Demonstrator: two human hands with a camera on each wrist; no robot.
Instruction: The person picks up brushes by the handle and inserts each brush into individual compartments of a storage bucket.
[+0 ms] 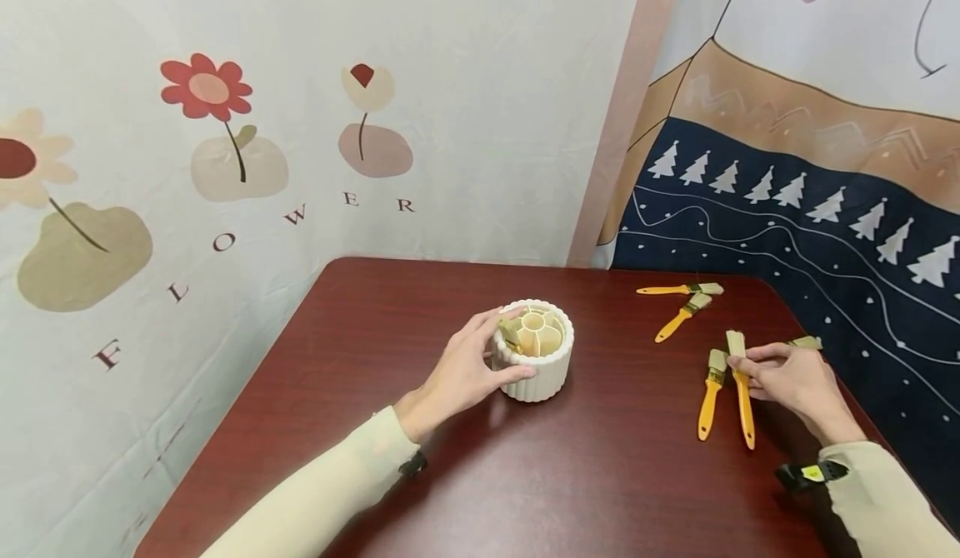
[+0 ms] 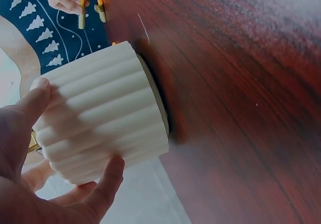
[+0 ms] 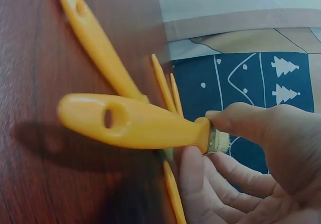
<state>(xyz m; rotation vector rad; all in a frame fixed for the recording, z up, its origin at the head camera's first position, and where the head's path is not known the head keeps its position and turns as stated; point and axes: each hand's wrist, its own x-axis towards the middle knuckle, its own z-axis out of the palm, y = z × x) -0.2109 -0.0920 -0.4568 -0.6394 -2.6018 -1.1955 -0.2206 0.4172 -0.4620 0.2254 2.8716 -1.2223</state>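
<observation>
A white ribbed round holder [image 1: 534,366] with petal-shaped compartments stands mid-table. My left hand [image 1: 504,343] grips its left side, thumb low on the wall and fingers over the rim; the left wrist view shows the thumb [image 2: 35,98] and a finger [image 2: 111,173] wrapped round the holder [image 2: 105,108]. A brush head [image 1: 512,335] sits in one compartment by my fingers. My right hand [image 1: 738,362] pinches a yellow-handled brush [image 1: 744,408] at its ferrule. In the right wrist view its handle [image 3: 130,123] hangs just over the table and casts a shadow.
Another yellow brush [image 1: 709,396] lies right beside the held one. Two more brushes [image 1: 682,316] [image 1: 678,289] lie further back on the dark red table [image 1: 420,316]. A brush head [image 1: 806,342] shows behind my right hand. Cloth-covered walls close the left and back.
</observation>
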